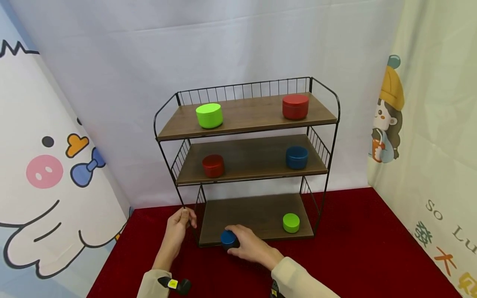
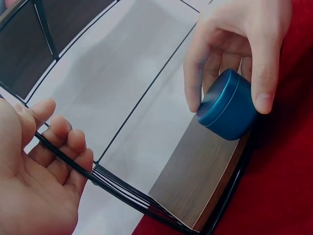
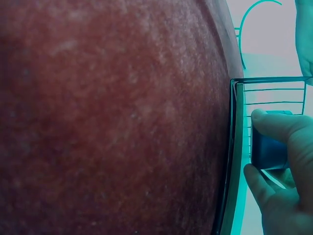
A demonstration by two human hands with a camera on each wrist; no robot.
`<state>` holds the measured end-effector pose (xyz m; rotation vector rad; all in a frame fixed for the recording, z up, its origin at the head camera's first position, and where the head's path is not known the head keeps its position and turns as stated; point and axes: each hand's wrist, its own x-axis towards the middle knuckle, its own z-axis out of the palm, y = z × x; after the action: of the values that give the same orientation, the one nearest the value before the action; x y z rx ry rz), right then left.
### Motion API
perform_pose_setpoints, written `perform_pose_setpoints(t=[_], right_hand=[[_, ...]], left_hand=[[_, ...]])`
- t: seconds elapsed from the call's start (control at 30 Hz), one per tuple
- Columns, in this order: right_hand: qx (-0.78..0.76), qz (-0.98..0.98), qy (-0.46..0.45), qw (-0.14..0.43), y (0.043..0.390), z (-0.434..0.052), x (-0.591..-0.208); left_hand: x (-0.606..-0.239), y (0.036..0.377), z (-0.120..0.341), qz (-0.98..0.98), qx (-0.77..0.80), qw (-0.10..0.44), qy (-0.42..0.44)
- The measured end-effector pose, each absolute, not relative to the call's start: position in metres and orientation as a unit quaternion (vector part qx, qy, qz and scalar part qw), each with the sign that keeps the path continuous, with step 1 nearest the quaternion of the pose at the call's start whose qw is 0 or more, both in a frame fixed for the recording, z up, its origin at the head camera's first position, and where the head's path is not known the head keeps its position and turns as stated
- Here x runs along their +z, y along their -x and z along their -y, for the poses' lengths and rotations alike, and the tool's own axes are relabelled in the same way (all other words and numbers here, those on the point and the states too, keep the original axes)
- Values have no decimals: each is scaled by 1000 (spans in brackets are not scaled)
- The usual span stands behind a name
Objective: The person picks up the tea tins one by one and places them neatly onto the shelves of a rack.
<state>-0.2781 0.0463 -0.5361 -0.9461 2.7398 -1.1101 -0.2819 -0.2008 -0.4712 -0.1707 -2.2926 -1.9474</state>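
Note:
My right hand (image 1: pixel 251 245) grips a small round blue tin (image 1: pixel 228 237) at the front left edge of the bottom shelf (image 1: pixel 242 215). In the left wrist view the blue tin (image 2: pixel 231 108) is held between thumb and fingers over the shelf's wooden end; whether it touches the board I cannot tell. My left hand (image 1: pixel 178 225) is at the rack's lower left, its fingers (image 2: pixel 73 142) curled round the thin black metal frame (image 2: pixel 117 185). Much of the right hand is cut off in the right wrist view, where the tin (image 3: pixel 270 149) looks dark.
On the top shelf (image 1: pixel 249 111) stand a green tin (image 1: pixel 209 116) and a red tin (image 1: pixel 295 106). The middle shelf (image 1: pixel 253 155) bears a red tin (image 1: pixel 213 166) and a blue tin (image 1: pixel 297 157). A small green tin (image 1: pixel 291 223) sits at the bottom right. Red cloth (image 1: pixel 357 248) lies beneath the rack.

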Motion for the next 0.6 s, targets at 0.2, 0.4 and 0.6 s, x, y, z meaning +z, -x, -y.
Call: perform_pose_setpoints(t=[0.2, 0.4, 0.6], right_hand=[[-361, -883, 301, 19, 283, -41, -538], [-350, -884, 308, 24, 288, -40, -536], [-340, -886, 315, 17, 294, -38, -534]], left_hand=[[-469, 280, 200, 755, -650, 66, 53], [-471, 280, 200, 760, -645, 62, 56], [-471, 281, 201, 761, -643, 65, 58]])
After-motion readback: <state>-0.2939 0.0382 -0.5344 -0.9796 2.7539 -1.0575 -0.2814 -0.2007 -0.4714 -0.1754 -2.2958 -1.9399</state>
